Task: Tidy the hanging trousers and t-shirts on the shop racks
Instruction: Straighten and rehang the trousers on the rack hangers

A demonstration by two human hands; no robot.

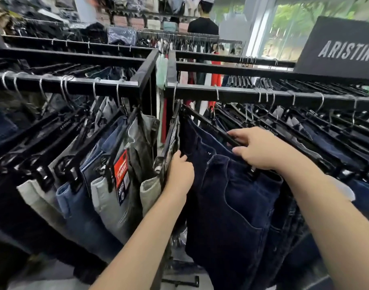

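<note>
Dark navy jeans (231, 204) hang from a black clip hanger (213, 128) on the right rack's rail (242, 94). My right hand (261, 149) grips that hanger's bar, fingers curled over it. My left hand (179, 172) holds the end of the leftmost black hanger (169, 143), which carries a grey garment, just left of the navy jeans. Further right, several more dark trousers (326, 147) hang close together on black hangers.
The left rack (74, 82) holds grey and blue jeans, one with a red tag (121, 166). A black brand sign (345, 51) stands on the right rack. A person in a black t-shirt (203, 26) stands beyond further racks. A bright window is at the back right.
</note>
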